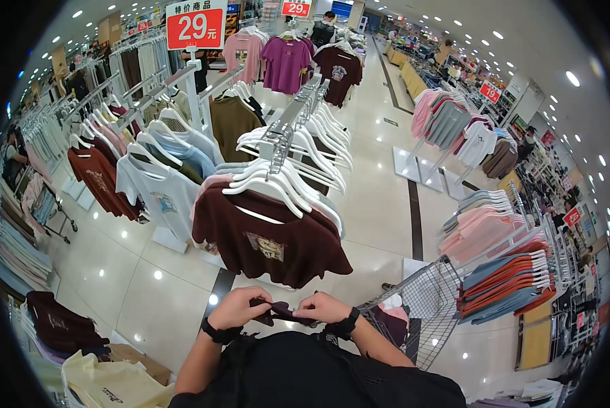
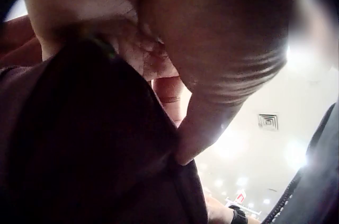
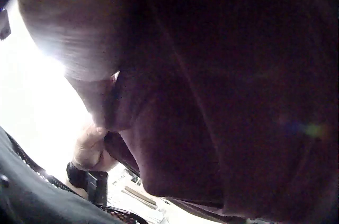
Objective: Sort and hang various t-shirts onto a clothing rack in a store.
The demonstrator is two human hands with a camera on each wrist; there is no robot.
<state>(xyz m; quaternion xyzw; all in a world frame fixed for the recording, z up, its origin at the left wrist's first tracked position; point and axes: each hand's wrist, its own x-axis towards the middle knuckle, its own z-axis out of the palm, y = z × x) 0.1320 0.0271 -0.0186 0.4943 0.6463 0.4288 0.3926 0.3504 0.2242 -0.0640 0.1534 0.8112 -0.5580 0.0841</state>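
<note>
In front of the chest, both hands hold a dark maroon garment [image 1: 279,312] bunched between them. My left hand [image 1: 239,309] pinches its left part between thumb and fingers. On the other side, my right hand [image 1: 326,308] grips it with thumb and fingertips. The left wrist view is largely filled by the dark cloth [image 2: 106,144], with the left thumb [image 2: 198,128] pressed on its edge. A wide stretch of the fabric [image 3: 228,107] hangs across the right wrist view. Just beyond the hands, a maroon T-shirt [image 1: 277,234] with a printed front hangs on a rack of white hangers [image 1: 271,183].
A wire shopping cart [image 1: 431,319] with clothes in it stands close by the right arm. Folded shirts [image 1: 114,384] lie at the lower left. Racks of shirts [image 1: 505,272] line the right side, and a red price sign [image 1: 196,25] rises above the left racks.
</note>
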